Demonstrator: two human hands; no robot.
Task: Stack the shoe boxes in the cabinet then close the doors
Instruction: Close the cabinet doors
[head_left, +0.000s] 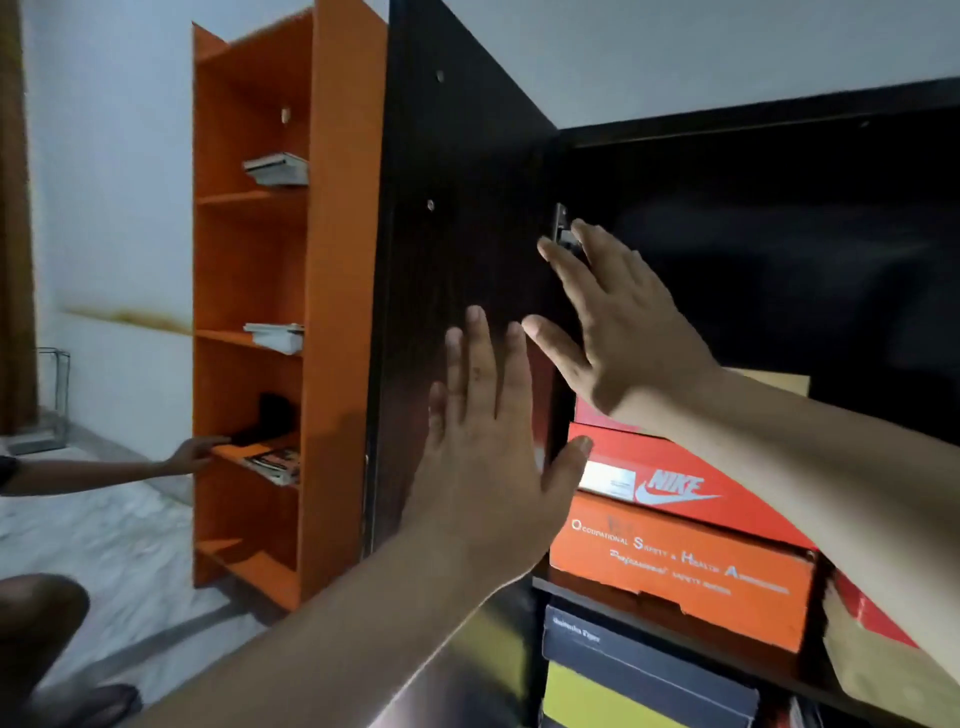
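Both hands are spread flat: left hand (483, 441) on the open door (457, 260), right hand (613, 322) near its hinge. The door looks stiff and light; push at its free edge.

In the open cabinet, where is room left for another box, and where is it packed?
Free: the dark space above the Nike box, under the cabinet top. Crowded: the Nike box sits on the orange box; below the shelf, a dark box is stacked on a yellow one.

Head camera looks forward, close to the open cabinet door (457, 270).
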